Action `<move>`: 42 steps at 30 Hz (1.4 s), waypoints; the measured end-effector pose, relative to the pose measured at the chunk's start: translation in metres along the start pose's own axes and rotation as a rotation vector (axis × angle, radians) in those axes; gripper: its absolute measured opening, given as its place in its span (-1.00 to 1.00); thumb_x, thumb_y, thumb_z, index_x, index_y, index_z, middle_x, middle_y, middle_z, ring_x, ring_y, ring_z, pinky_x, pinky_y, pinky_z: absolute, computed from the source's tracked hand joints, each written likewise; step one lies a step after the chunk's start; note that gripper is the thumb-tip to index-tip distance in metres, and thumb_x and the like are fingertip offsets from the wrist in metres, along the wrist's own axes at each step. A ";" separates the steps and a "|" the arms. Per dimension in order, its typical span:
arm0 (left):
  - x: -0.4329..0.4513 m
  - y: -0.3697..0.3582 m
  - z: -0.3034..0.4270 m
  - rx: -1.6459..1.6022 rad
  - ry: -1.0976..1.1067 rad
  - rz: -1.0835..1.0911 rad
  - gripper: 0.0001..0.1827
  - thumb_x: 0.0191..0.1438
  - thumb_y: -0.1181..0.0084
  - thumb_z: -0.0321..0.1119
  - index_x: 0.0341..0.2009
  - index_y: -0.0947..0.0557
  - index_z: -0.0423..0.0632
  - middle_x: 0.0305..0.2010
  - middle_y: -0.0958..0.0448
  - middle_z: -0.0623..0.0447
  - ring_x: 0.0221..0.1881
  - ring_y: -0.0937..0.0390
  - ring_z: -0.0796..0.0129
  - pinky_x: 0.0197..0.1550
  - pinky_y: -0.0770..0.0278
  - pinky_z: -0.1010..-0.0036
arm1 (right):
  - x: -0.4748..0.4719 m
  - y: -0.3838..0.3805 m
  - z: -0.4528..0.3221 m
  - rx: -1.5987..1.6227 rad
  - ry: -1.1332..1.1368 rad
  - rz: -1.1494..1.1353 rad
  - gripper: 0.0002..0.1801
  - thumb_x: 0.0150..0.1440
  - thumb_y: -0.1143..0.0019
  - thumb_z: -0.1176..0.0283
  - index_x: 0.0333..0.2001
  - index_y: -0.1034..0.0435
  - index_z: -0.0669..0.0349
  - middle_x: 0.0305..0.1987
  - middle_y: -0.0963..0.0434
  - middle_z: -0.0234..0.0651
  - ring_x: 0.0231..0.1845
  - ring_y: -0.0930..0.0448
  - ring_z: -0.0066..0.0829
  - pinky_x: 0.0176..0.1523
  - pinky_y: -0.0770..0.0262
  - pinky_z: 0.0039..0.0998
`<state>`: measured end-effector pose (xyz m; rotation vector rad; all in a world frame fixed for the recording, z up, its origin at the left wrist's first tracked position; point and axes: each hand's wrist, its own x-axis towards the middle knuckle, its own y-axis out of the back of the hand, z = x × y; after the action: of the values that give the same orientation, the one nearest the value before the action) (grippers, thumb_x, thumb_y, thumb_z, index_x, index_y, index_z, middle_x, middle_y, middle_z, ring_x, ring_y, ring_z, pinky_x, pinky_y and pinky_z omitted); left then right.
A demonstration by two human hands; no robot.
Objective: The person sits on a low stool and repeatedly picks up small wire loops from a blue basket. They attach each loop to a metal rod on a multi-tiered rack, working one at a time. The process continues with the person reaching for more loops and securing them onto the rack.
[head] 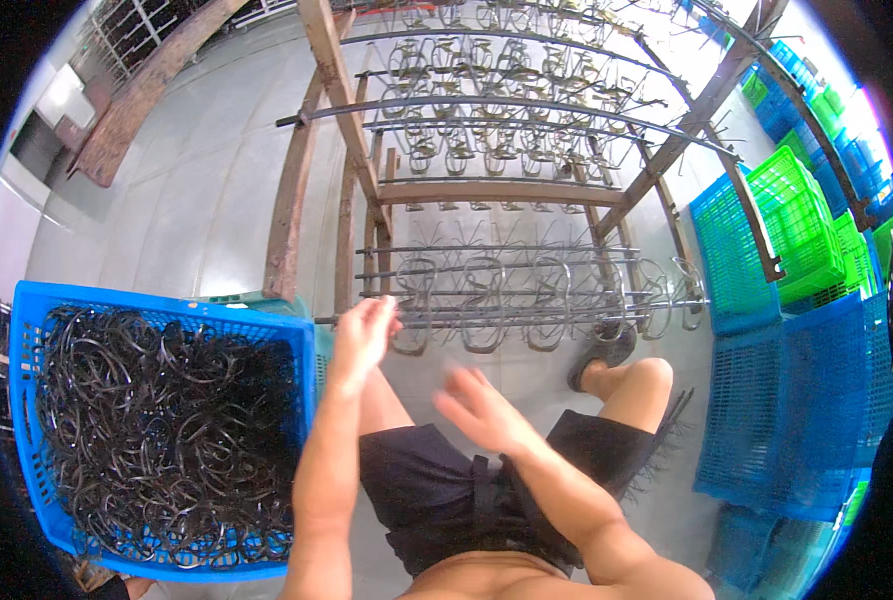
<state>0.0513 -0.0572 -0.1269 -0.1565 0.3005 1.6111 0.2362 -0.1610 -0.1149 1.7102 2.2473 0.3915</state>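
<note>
My left hand (369, 334) is curled at the left end of a long dark rod (518, 319), above my left thigh. Its fingers overlap the rod; whether they grip it or a small part cannot be made out. Several thin, glossy grey loops (484, 304) hang along this rod in a row. Lower and to the right, my right hand (480, 409) is blurred, with fingers apart and nothing visible in it. Left of my left forearm stands a blue plastic crate (169, 296) heaped with shiny dark curved loop-shaped pieces (169, 427).
Ahead rises a brown frame rack (499, 193) with rods carrying rows of similar loops (491, 142). Blue crates (784, 405) and green crates (795, 217) are stacked at the right. A prong-covered bar (653, 457) lies beside my right leg. A brown plank (154, 86) is at the upper left.
</note>
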 end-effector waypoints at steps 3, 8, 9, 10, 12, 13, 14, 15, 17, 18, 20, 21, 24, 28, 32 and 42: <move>0.024 0.041 -0.021 0.068 -0.098 0.071 -0.76 0.05 -0.09 -0.23 -0.36 -0.56 -0.17 -0.45 -0.53 0.03 -0.42 -0.48 0.35 -0.32 -0.42 0.49 | -0.062 0.117 0.011 -0.056 -0.187 -0.505 -0.70 0.16 0.09 0.19 -0.21 -0.40 0.19 -0.28 -0.51 -0.18 -0.24 -0.51 -0.26 -0.16 -0.40 -0.30; 0.004 0.041 -0.018 1.251 -0.542 0.049 -0.68 -0.19 -0.22 -0.35 -0.25 -0.55 -0.06 -0.03 -0.37 -0.12 -0.01 -0.33 -0.01 -0.02 -0.32 0.22 | -0.131 0.297 0.128 -0.655 -0.611 0.635 -0.69 0.01 -0.01 0.43 -0.15 -0.37 0.30 -0.29 -0.48 -0.15 -0.30 -0.50 -0.32 -0.24 -0.42 -0.35; 0.003 0.038 -0.022 1.292 -0.605 0.098 -0.69 -0.19 -0.22 -0.37 -0.25 -0.55 -0.07 -0.02 -0.37 -0.14 -0.02 -0.34 -0.03 -0.01 -0.32 0.21 | -0.126 0.315 0.149 -0.792 -0.572 0.749 -0.61 -0.01 -0.05 0.43 -0.07 -0.32 0.30 -0.19 -0.45 -0.12 -0.16 -0.48 -0.25 -0.14 -0.40 -0.32; 0.004 0.038 -0.029 1.294 -0.582 0.114 -0.69 -0.19 -0.22 -0.38 -0.26 -0.55 -0.07 -0.02 -0.37 -0.15 -0.02 -0.34 -0.03 -0.01 -0.33 0.20 | -0.112 0.322 0.160 -0.992 -0.412 0.699 -0.57 -0.03 -0.07 0.44 -0.03 -0.30 0.28 -0.14 -0.42 -0.12 -0.09 -0.43 -0.20 -0.07 -0.36 -0.28; 0.015 0.037 -0.036 1.299 -0.532 0.146 -0.71 -0.18 -0.21 -0.40 -0.27 -0.55 -0.08 -0.03 -0.37 -0.16 -0.03 -0.34 -0.05 -0.01 -0.34 0.19 | -0.082 0.332 0.182 -1.356 -0.053 0.585 -0.47 -0.08 -0.12 0.46 0.03 -0.24 0.23 -0.04 -0.36 -0.10 0.06 -0.32 -0.08 0.07 -0.27 -0.20; 0.015 0.034 -0.029 1.314 -0.550 0.144 -0.73 -0.17 -0.19 -0.42 -0.27 -0.54 -0.10 -0.05 -0.39 -0.14 -0.05 -0.38 -0.03 -0.04 -0.37 0.19 | -0.074 0.335 0.202 -1.360 0.008 0.601 -0.47 -0.10 -0.13 0.49 0.02 -0.26 0.23 -0.04 -0.36 -0.10 0.07 -0.29 -0.06 0.09 -0.24 -0.17; 0.015 0.032 -0.028 1.291 -0.510 0.139 -0.73 -0.17 -0.18 -0.44 -0.28 -0.54 -0.10 -0.05 -0.40 -0.13 -0.04 -0.38 -0.02 -0.02 -0.37 0.21 | -0.065 0.336 0.222 -1.363 0.070 0.615 -0.47 -0.13 -0.15 0.52 0.00 -0.27 0.22 -0.04 -0.36 -0.10 0.09 -0.27 -0.04 0.12 -0.20 -0.15; 0.015 0.032 -0.029 1.273 -0.474 0.136 -0.74 -0.17 -0.17 -0.45 -0.29 -0.53 -0.11 -0.04 -0.40 -0.11 -0.02 -0.38 -0.01 0.00 -0.37 0.23 | -0.058 0.340 0.241 -1.359 0.130 0.635 -0.47 -0.15 -0.16 0.55 -0.02 -0.29 0.21 -0.04 -0.35 -0.09 0.11 -0.24 -0.02 0.15 -0.17 -0.13; 0.015 0.047 -0.041 1.392 -0.569 0.158 -0.73 -0.19 -0.21 -0.40 -0.31 -0.54 -0.11 -0.02 -0.44 -0.09 -0.03 -0.41 0.04 0.00 -0.41 0.26 | -0.054 0.349 0.269 -1.317 0.148 0.635 -0.58 -0.12 -0.07 0.60 -0.09 -0.34 0.17 -0.03 -0.36 -0.11 0.07 -0.28 -0.08 0.11 -0.21 -0.18; 0.020 0.050 -0.042 1.398 -0.586 0.121 -0.75 -0.16 -0.20 -0.34 -0.32 -0.54 -0.10 -0.03 -0.46 -0.09 -0.03 -0.43 0.05 -0.01 -0.43 0.27 | -0.057 0.356 0.297 -1.154 0.104 0.717 -0.63 -0.10 -0.03 0.60 -0.14 -0.37 0.16 -0.06 -0.40 -0.15 0.06 -0.29 -0.08 0.10 -0.21 -0.17; 0.026 0.057 -0.043 1.420 -0.648 0.042 -0.77 -0.11 -0.17 -0.28 -0.34 -0.54 -0.09 -0.04 -0.47 -0.09 -0.08 -0.47 0.05 -0.06 -0.46 0.28 | -0.060 0.368 0.304 -1.086 0.042 0.650 -0.68 -0.09 -0.03 0.57 -0.17 -0.39 0.18 -0.07 -0.43 -0.15 0.06 -0.30 -0.04 0.12 -0.20 -0.14; 0.026 0.057 -0.041 1.450 -0.652 0.022 -0.79 -0.11 -0.17 -0.28 -0.36 -0.54 -0.08 -0.09 -0.48 -0.10 -0.12 -0.48 0.05 -0.11 -0.49 0.29 | -0.057 0.365 0.276 -1.261 -0.006 0.444 -0.67 -0.09 -0.01 0.59 -0.16 -0.38 0.19 -0.06 -0.42 -0.14 0.05 -0.30 -0.01 0.11 -0.20 -0.13; 0.033 0.054 -0.032 1.467 -0.560 -0.112 -0.80 -0.10 -0.15 -0.27 -0.37 -0.54 -0.07 -0.13 -0.48 -0.05 -0.19 -0.49 0.03 -0.23 -0.53 0.25 | -0.054 0.366 0.232 -1.280 0.154 0.376 -0.86 -0.06 -0.04 0.57 -0.36 -0.29 0.25 -0.28 -0.34 -0.18 -0.13 -0.34 -0.07 -0.10 -0.27 -0.14; 0.039 0.065 -0.042 1.399 -0.759 -0.198 -0.81 -0.07 -0.11 -0.27 -0.37 -0.57 -0.08 -0.11 -0.49 0.01 -0.19 -0.48 0.10 -0.24 -0.54 0.31 | -0.046 0.376 0.218 -1.338 -0.040 0.158 -0.61 -0.02 -0.04 0.54 -0.04 -0.32 0.23 -0.05 -0.34 -0.16 -0.08 -0.37 -0.08 -0.07 -0.36 -0.20; 0.045 0.059 -0.037 1.457 -0.616 -0.289 -0.83 -0.07 -0.09 -0.26 -0.39 -0.57 -0.07 -0.10 -0.48 0.08 -0.12 -0.45 0.17 -0.21 -0.52 0.29 | -0.042 0.399 0.243 -1.377 -0.134 0.064 -0.45 -0.06 -0.09 0.57 0.08 -0.23 0.22 0.13 -0.21 -0.01 0.05 -0.30 0.00 0.08 -0.29 -0.21; -0.090 0.138 0.012 1.248 -0.389 0.504 -0.72 -0.20 -0.14 -0.40 -0.29 -0.56 -0.16 -0.20 -0.47 -0.14 -0.14 -0.42 0.00 -0.08 -0.41 0.22 | -0.091 0.407 0.267 -1.019 -0.082 0.604 -0.35 -0.01 -0.03 0.55 0.20 -0.11 0.23 0.12 -0.20 0.05 0.13 -0.24 -0.03 0.18 -0.16 -0.24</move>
<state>-0.0787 -0.1455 -0.0768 1.2461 1.0257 1.6111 0.7238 -0.1326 -0.1987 1.6462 1.0312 1.2798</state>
